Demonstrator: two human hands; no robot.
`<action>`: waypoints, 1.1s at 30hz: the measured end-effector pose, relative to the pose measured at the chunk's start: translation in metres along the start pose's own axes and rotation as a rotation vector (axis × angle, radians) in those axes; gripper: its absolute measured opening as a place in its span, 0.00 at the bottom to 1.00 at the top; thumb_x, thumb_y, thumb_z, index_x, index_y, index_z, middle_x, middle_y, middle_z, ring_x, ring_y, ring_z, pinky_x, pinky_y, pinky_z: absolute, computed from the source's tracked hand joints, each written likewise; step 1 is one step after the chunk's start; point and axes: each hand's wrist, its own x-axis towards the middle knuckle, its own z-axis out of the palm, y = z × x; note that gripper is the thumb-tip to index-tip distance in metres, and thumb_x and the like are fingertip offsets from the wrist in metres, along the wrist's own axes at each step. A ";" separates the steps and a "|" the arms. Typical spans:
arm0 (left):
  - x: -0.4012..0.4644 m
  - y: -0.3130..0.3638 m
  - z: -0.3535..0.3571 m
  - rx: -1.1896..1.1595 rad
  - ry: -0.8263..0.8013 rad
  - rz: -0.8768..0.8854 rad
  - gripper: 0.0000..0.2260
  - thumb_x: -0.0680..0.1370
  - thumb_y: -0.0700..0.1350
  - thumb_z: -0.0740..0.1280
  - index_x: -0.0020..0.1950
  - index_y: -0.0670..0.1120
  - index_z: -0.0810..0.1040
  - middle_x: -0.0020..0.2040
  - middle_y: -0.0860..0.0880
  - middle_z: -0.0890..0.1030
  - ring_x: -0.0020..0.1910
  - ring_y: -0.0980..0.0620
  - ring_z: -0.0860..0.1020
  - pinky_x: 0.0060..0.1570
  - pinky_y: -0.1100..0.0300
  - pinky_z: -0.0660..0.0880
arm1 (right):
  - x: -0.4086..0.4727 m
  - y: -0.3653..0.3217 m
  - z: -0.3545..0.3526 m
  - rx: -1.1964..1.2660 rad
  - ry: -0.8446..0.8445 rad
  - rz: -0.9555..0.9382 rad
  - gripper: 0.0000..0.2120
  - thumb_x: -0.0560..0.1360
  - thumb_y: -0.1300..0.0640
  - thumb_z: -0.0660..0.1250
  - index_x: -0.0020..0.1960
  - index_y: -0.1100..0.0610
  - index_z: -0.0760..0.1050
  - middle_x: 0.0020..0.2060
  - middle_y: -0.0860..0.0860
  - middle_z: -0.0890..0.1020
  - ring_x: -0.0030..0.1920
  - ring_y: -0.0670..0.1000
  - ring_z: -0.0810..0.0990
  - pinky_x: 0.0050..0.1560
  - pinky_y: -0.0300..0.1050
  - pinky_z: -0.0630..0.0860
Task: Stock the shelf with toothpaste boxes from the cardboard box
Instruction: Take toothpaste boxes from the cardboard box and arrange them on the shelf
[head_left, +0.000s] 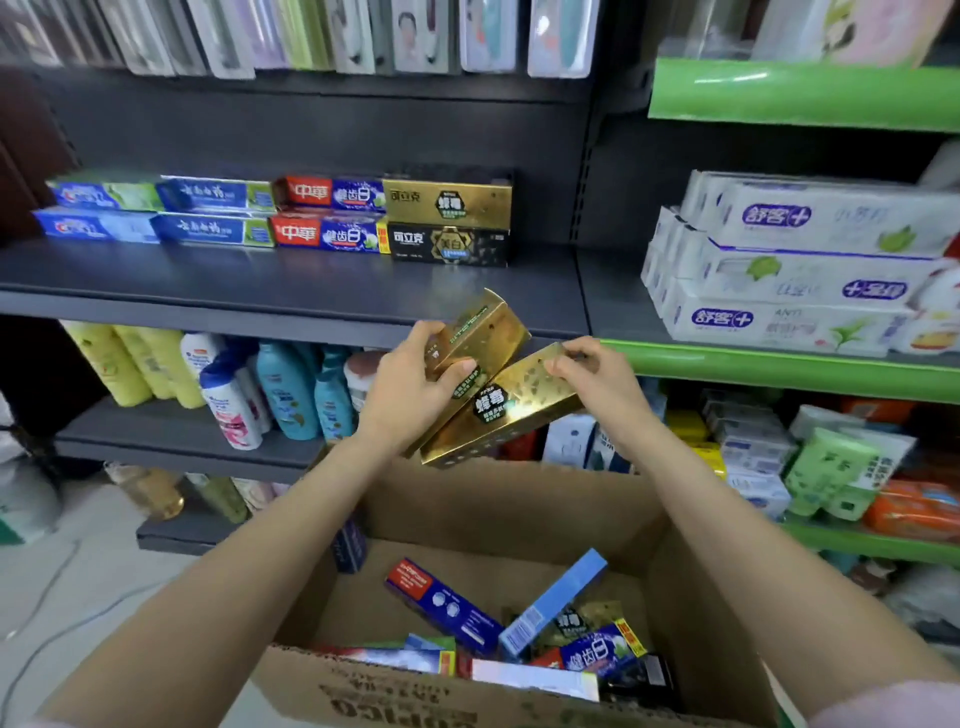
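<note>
left hand (410, 384) grips gold box (475, 332) — right hand (592, 376) grips second gold box (498, 410)

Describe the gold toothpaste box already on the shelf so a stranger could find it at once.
Start at the dark grey shelf with the two-high row of toothpaste boxes. At the row's right end, the gold toothpaste box lies on a black box. It is the only gold box there; its neighbours are red-and-blue.

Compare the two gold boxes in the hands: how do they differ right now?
The left hand grips the upper gold box around its middle; the right hand pinches the lower gold box at its far end. The upper box points up toward the shelf; the lower box lies flatter, above the cardboard box. The lower box shows its black label fully; the thumb partly covers the upper box's. Both are gold and overlap near the left hand.
</note>
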 end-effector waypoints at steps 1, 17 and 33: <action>0.005 -0.001 -0.012 0.017 0.042 0.012 0.21 0.76 0.54 0.67 0.65 0.47 0.69 0.50 0.51 0.78 0.51 0.49 0.76 0.52 0.56 0.71 | 0.004 -0.009 0.004 0.038 0.001 -0.032 0.04 0.74 0.57 0.68 0.44 0.49 0.75 0.43 0.47 0.78 0.49 0.50 0.78 0.49 0.47 0.75; 0.141 -0.051 -0.124 0.254 0.242 0.071 0.19 0.75 0.55 0.67 0.61 0.48 0.70 0.54 0.47 0.80 0.54 0.44 0.78 0.51 0.51 0.74 | 0.142 -0.101 0.083 0.076 0.141 -0.330 0.14 0.72 0.59 0.71 0.45 0.41 0.73 0.54 0.48 0.79 0.61 0.50 0.75 0.65 0.50 0.72; 0.199 -0.078 -0.105 0.244 -0.041 0.151 0.23 0.75 0.55 0.67 0.67 0.50 0.68 0.62 0.49 0.77 0.59 0.47 0.76 0.58 0.49 0.73 | 0.193 -0.070 0.104 -0.835 0.244 -0.265 0.18 0.74 0.58 0.68 0.62 0.58 0.72 0.63 0.55 0.68 0.64 0.55 0.66 0.59 0.49 0.71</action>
